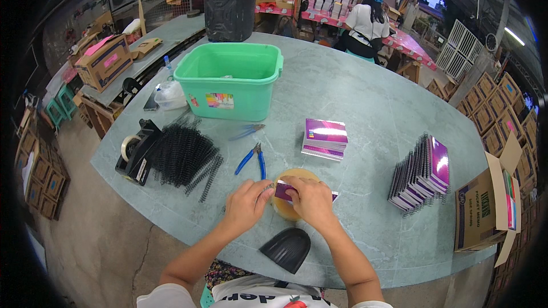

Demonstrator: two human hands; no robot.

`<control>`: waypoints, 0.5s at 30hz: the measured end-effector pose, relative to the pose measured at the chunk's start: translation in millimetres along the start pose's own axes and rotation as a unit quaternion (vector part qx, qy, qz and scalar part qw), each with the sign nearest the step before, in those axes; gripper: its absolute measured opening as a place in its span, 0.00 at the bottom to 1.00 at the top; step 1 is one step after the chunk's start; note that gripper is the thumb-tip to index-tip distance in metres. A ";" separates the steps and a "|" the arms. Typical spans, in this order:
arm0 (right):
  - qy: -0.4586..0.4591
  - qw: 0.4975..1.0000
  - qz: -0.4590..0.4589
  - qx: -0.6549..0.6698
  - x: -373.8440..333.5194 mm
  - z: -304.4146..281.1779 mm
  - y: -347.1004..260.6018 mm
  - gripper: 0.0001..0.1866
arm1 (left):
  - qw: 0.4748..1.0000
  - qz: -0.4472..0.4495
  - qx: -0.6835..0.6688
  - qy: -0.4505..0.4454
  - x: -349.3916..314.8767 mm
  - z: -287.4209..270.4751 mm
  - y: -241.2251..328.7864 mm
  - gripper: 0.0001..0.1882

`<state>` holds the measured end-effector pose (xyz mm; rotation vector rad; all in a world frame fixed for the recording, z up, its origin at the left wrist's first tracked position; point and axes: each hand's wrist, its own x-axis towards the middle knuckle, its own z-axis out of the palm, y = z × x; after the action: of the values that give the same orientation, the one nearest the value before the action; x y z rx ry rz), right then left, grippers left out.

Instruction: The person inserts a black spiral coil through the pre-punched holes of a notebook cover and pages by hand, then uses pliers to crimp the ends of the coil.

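Observation:
My right hand [310, 201] grips a small purple memo pad [283, 190] above a round yellowish disc [281, 210]. At the pad's left end, my left hand [246, 205] pinches a thin dark spiral coil [268, 185], partly hidden by the fingers. Blue-handled pliers [251, 161] lie spread just beyond my left hand, and a second blue-handled pair [246, 132] sits farther off. A heap of black spiral coils [181, 154] lies to the left. Ahead on the right is a stack of purple pads [324, 138] showing no coils.
A green tub [228, 94] stands at the back, a tape dispenser [137, 153] at left. Coil-bound memo pads [420, 174] and an open carton [482, 211] are at right. A black rounded piece [287, 250] lies near me. Another person [368, 25] sits beyond the table.

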<state>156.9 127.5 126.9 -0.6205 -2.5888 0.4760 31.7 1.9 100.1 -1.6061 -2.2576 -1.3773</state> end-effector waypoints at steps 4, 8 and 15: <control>-0.006 1.000 -0.018 0.007 0.2 1.0 2.6 0.13 | 0.999 0.008 0.032 0.009 3.8 1.6 -0.5 0.11; 0.004 0.999 -0.050 -0.003 1.3 5.0 2.9 0.12 | 0.999 0.015 0.011 0.031 7.3 9.8 -6.2 0.10; 0.028 0.998 -0.052 -0.009 2.7 5.3 -3.7 0.08 | 0.983 -0.041 -0.080 -0.160 29.4 -20.0 -23.0 0.11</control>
<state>150.9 124.5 124.8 -0.4949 -2.5597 0.3953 -8.3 8.5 112.3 -1.9311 -2.4661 -1.4429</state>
